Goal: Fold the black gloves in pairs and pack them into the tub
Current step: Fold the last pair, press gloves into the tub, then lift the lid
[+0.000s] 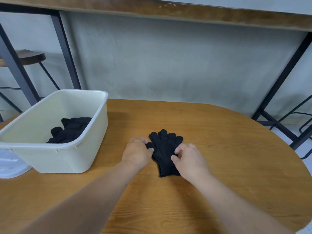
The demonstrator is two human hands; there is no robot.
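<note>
Both my hands are on the black gloves (164, 150) that lie flat on the round wooden table (236, 166), a little toward its far edge from the middle. My left hand (137, 152) has its fingers curled in at the thumb side of the gloves and seems to pinch the knit there. My right hand (189, 159) curls thumb and fingertips onto the other side of the palm part, nipping the fabric. The gloves point their fingers at the far edge and their cuff at me; they look stacked one on the other as a pair, though I cannot tell the layers apart for sure.

By my judgement the task is partly done. The cream tub (94, 132) stands at the left edge of the table, and black gloves already lie in its bottom (70, 130): one dark heap, and I cannot count how many pairs it holds. Left for me is to fold this pair over and drop it in the tub. I see no other loose gloves on the table.

Counted: one tub, one pair under my hands, one heap packed. A clear plastic lid (11, 164) pokes out beside the tub at the left edge.
</note>
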